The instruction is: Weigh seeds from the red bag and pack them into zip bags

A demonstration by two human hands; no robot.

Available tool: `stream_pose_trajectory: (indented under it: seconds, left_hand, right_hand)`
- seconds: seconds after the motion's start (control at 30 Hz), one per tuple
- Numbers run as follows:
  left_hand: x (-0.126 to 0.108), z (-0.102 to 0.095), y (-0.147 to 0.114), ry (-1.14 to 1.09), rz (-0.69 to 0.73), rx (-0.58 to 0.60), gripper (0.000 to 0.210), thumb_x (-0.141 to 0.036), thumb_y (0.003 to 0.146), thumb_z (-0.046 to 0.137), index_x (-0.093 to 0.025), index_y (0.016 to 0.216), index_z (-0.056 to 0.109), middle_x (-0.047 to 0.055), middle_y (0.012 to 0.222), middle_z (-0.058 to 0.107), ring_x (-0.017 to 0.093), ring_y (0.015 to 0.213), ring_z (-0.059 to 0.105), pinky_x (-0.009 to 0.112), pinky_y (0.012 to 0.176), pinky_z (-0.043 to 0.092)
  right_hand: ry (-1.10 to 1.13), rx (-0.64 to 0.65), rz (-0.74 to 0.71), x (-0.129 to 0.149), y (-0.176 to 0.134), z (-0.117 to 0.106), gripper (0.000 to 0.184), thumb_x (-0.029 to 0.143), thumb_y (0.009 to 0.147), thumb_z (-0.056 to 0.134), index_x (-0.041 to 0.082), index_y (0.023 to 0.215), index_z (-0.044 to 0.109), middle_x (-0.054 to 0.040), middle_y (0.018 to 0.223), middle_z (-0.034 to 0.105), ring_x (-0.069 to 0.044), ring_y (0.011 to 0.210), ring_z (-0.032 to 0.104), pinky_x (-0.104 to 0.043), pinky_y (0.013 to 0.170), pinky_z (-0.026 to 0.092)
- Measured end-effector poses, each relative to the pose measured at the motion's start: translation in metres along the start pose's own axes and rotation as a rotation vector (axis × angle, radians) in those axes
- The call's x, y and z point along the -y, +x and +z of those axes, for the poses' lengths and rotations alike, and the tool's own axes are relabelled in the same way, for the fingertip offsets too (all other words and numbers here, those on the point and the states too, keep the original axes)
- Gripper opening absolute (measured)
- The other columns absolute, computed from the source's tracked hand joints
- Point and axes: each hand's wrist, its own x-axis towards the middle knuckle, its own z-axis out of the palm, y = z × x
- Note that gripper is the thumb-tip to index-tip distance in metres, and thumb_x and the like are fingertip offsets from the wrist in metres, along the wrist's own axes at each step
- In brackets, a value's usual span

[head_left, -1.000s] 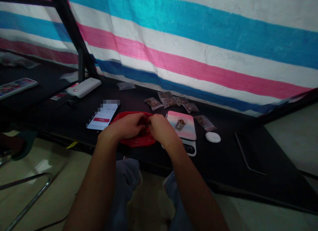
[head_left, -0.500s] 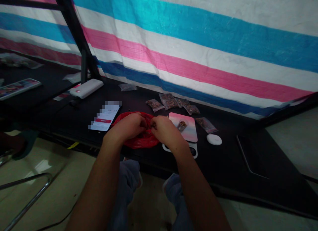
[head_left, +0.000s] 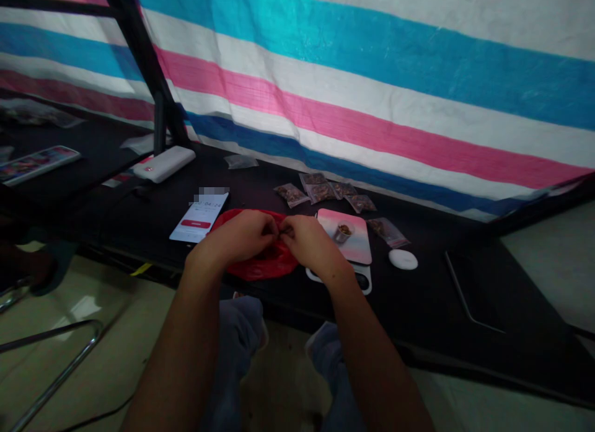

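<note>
Over a red plastic bag on the black table, my left hand and my right hand meet with fingertips pinched close together. Something small and dark seems to be between the fingers, too small to name. The bag's contents are mostly hidden under my hands. Just right of my right hand is a kitchen scale with a pink and pale top. A small clear cup stands on it, holding brown bits. My right forearm covers part of the scale's front edge.
Several small zip bags of brown pieces lie behind the scale, another zip bag to its right. A lit phone is at left, a white power bank beyond. A white oval case and dark phone lie right.
My fingertips have drawn closer together above the red bag. The view has shifted slightly; the cup, scale and zip bags stay in place.
</note>
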Motion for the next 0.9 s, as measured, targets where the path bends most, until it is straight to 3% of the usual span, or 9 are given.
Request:
stream_pose_trajectory:
  seconds: [0.17, 0.37, 0.6, 0.73, 0.9]
  left_hand:
    - [-0.005, 0.003, 0.0, 0.03, 0.019, 0.064, 0.024, -0.015, 0.089, 0.059, -0.021, 0.096, 0.081, 0.004, 0.095, 0.082, 0.018, 0.082, 0.073, 0.026, 0.074, 0.048]
    - [-0.003, 0.012, 0.005, 0.032, 0.03, 0.066, 0.027, -0.014, 0.085, 0.06, -0.023, 0.095, 0.083, 0.005, 0.098, 0.083, 0.019, 0.086, 0.073, 0.028, 0.077, 0.048]
    - [-0.005, 0.017, 0.008, 0.076, 0.01, 0.072, 0.029, -0.013, 0.082, 0.061, -0.023, 0.095, 0.085, 0.006, 0.099, 0.083, 0.021, 0.088, 0.074, 0.028, 0.079, 0.05]
    - [-0.006, 0.019, 0.009, 0.045, -0.011, 0.107, 0.03, -0.013, 0.08, 0.06, -0.023, 0.094, 0.084, 0.006, 0.096, 0.083, 0.02, 0.083, 0.074, 0.028, 0.074, 0.05]
    - [-0.005, 0.021, 0.011, 0.041, -0.019, 0.07, 0.026, -0.013, 0.08, 0.062, -0.022, 0.092, 0.084, 0.007, 0.1, 0.083, 0.021, 0.087, 0.074, 0.029, 0.077, 0.05]
  right_hand:
    - [0.083, -0.134, -0.001, -0.003, 0.0, -0.004, 0.023, 0.003, 0.091, 0.06, 0.014, 0.1, 0.078, -0.0106, 0.103, 0.08, -0.019, 0.093, 0.073, -0.026, 0.082, 0.051]
    - [0.143, -0.205, 0.016, -0.002, -0.006, -0.015, 0.021, 0.007, 0.091, 0.063, 0.014, 0.103, 0.079, -0.0094, 0.102, 0.081, -0.019, 0.092, 0.075, -0.029, 0.086, 0.055]
    - [0.169, -0.354, 0.12, -0.014, -0.033, -0.061, 0.018, 0.016, 0.091, 0.069, 0.017, 0.105, 0.079, -0.0076, 0.099, 0.081, -0.02, 0.087, 0.076, -0.031, 0.084, 0.058]
    - [0.114, -0.337, 0.198, -0.027, -0.05, -0.085, 0.017, 0.015, 0.09, 0.067, 0.016, 0.102, 0.079, -0.008, 0.096, 0.082, -0.02, 0.084, 0.076, -0.031, 0.08, 0.058]
    - [0.007, -0.275, 0.239, -0.036, -0.056, -0.09, 0.013, 0.017, 0.087, 0.07, 0.017, 0.095, 0.081, -0.0084, 0.097, 0.082, -0.021, 0.085, 0.076, -0.032, 0.079, 0.056]
